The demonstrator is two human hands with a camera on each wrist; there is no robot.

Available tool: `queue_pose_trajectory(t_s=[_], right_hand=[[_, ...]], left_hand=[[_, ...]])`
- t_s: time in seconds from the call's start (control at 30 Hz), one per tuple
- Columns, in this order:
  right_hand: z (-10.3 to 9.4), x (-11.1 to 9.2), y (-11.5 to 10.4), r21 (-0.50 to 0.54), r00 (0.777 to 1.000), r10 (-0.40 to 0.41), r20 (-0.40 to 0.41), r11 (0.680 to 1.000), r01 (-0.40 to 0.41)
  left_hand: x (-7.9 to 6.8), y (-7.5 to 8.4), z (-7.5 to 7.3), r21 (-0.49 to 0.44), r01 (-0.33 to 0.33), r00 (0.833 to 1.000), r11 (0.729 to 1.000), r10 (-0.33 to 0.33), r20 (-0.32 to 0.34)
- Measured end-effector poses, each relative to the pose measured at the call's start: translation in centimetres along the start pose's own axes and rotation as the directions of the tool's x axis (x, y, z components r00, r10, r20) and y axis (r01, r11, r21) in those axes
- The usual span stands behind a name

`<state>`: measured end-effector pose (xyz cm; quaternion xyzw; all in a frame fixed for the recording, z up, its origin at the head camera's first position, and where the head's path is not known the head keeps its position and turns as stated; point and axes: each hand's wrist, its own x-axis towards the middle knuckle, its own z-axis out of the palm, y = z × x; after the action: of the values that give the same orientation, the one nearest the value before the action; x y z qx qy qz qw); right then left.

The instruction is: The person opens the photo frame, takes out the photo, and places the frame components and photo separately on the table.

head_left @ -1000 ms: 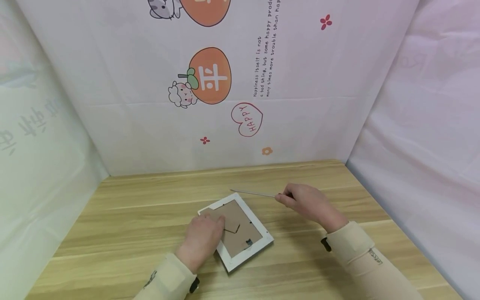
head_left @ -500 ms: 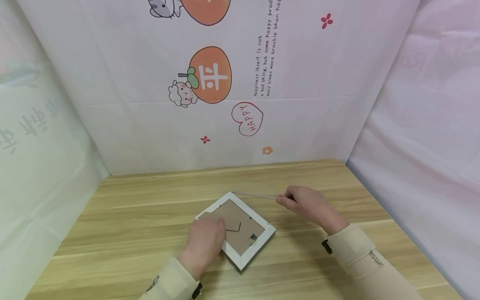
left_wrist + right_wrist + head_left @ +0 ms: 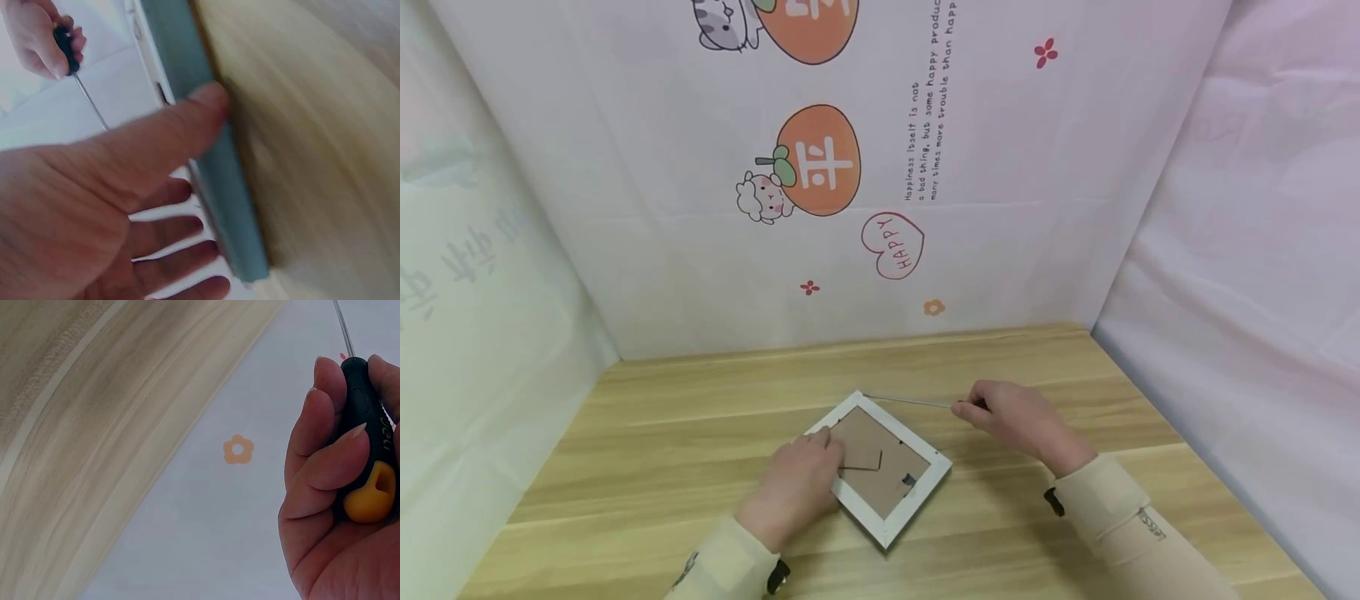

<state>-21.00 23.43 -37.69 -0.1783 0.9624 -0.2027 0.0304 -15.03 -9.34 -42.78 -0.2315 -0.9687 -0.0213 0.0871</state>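
A white picture frame [image 3: 916, 498] lies back side up on the table, turned cornerwise, with a brown backing board [image 3: 880, 492]. On the board a thin bent black line shows beside a small dark tab [image 3: 909, 480]. My left hand [image 3: 797, 483] touches the frame's left side, hiding its left corner. In the left wrist view the thumb lies against the frame's blue-grey side edge [image 3: 234, 206], the other fingers nearly straight and spread. My right hand [image 3: 1018, 419] grips a screwdriver [image 3: 369, 434] by its dark green and yellow handle. The shaft [image 3: 910, 402] points left, its tip right at the frame's far corner.
The wood-grain table [image 3: 700, 417] ends at a white printed cloth [image 3: 1000, 250] standing behind it. More white cloth hangs along the left side [image 3: 497, 292] and the right side [image 3: 1240, 317].
The frame has turned counterclockwise on the table. My left hand has slid from the backing board toward the frame's left edge. The screwdriver's tip now meets the far corner; the right hand barely moved.
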Motion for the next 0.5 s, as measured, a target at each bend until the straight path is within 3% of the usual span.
queue_pose_trajectory(t_s=[0.23, 0.5], right_hand=[[0.36, -0.08, 0.18, -0.011, 1.000, 0.001, 0.001, 1.000, -0.001], [0.40, -0.38, 0.22, -0.003, 1.000, 0.013, 0.002, 1.000, -0.013]], left_hand=[[0.07, -0.69, -0.32, -0.044, -0.024, 0.995, 0.999, 0.029, 0.099], [-0.13, -0.43, -0.36, -0.017, -0.034, 0.999, 0.999, 0.035, 0.041]])
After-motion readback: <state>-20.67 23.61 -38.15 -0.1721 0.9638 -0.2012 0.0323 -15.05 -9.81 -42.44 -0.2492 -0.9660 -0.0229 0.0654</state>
